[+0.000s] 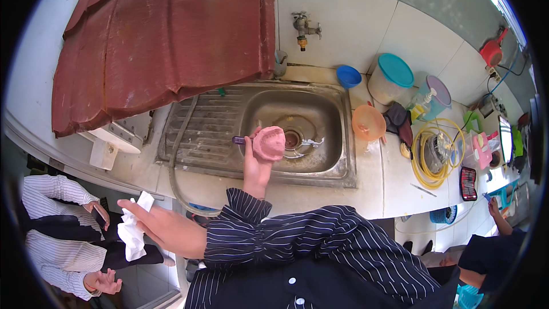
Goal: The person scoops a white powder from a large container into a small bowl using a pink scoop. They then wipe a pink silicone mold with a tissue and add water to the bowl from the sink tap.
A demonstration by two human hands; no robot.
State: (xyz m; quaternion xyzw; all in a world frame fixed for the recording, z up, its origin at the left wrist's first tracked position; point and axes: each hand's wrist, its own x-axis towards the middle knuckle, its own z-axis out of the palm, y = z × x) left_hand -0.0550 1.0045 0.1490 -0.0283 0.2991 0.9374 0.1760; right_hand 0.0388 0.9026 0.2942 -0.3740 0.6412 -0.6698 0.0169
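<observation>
Over the sink (345,154), my left hand (258,174) is closed round a pink dental impression (269,143), its thumb along the side. A short purple handle (238,140) sticks out to the left of the pink mass. My right arm crosses in front of my body and over the left forearm. At its end, my right hand (171,230) is closed on a crumpled white tissue (132,234), left of the counter edge and apart from the impression.
A red metal sheet (171,28) overhangs the drainboard, and a grey hose (182,137) lies across it. A tap (303,31) is on the wall. Right of the sink stand an orange bowl (369,123), tubs and a coiled yellow hose (423,163). People stand at both sides.
</observation>
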